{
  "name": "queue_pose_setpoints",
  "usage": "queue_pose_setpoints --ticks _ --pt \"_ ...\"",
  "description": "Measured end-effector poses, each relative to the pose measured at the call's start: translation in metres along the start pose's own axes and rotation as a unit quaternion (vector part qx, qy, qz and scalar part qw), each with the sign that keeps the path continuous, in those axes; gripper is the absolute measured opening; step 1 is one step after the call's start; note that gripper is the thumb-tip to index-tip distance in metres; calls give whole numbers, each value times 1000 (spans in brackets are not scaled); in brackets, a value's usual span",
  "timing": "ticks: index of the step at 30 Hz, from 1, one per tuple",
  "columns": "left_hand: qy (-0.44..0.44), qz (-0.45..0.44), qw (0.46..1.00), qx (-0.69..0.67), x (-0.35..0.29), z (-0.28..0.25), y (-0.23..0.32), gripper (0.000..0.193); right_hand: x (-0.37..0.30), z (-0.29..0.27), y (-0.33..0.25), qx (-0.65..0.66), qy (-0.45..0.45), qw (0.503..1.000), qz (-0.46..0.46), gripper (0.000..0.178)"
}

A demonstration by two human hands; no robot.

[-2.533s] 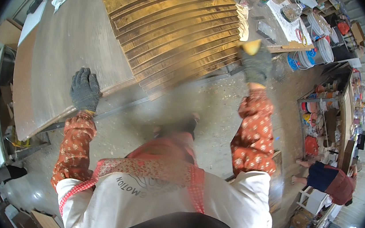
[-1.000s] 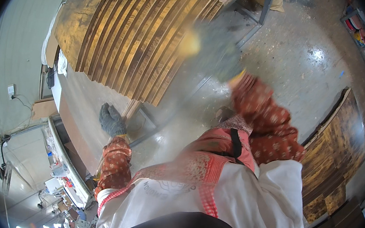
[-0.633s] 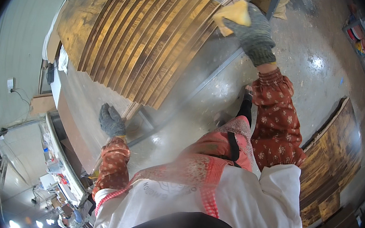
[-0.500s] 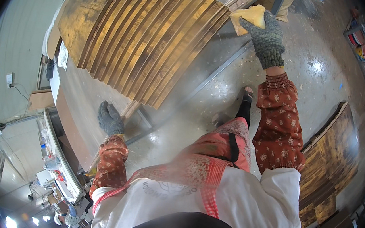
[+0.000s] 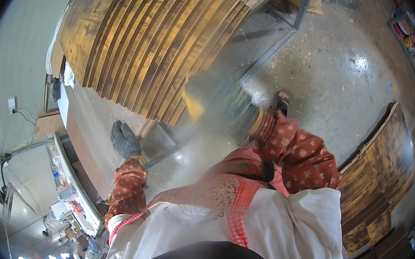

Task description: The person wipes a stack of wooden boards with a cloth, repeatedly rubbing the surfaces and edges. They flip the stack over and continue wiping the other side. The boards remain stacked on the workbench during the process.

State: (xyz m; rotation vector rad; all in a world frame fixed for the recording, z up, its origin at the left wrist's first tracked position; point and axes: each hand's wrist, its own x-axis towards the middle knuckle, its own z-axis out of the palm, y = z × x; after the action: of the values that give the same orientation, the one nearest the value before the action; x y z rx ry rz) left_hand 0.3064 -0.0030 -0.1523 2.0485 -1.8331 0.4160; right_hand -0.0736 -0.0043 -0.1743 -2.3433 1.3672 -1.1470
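Several brown-stained wooden boards (image 5: 148, 47) lie overlapped like steps on the workbench (image 5: 99, 113). My left hand (image 5: 125, 140), in a grey knit glove, rests at the bench's near edge just below the boards, with its fingers stretched out and nothing in them. Smeared by motion, my gloved right hand (image 5: 228, 104) is at the right-hand ends of the boards. It holds a soft yellow pad (image 5: 193, 106), whose exact kind is blurred. Whether the pad touches the wood I cannot tell.
Another stack of stained boards (image 5: 380, 173) stands low at the right. Metal bench legs (image 5: 271, 55) rise from the concrete floor (image 5: 334, 77). A cluttered side table (image 5: 72, 191) is at the lower left, and a shelf with coloured items (image 5: 409, 39) at the far right.
My right hand has swept from the far right corner of the boards toward me and to the left, carrying the yellow pad. My left hand has stayed at the bench edge.
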Motion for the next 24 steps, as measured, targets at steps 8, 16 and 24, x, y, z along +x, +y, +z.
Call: queue_pose_setpoints --ticks 8,16,24 --pt "-4 -19 1000 -14 -2 -2 4 39 32 -101 142 -155 136 969 132 59" --pt "-7 -20 1000 -7 -2 -4 7 38 25 -69 128 -35 88 991 98 38" --pt "13 9 1000 3 -2 -1 2 37 21 -98 181 -166 244 954 54 58"
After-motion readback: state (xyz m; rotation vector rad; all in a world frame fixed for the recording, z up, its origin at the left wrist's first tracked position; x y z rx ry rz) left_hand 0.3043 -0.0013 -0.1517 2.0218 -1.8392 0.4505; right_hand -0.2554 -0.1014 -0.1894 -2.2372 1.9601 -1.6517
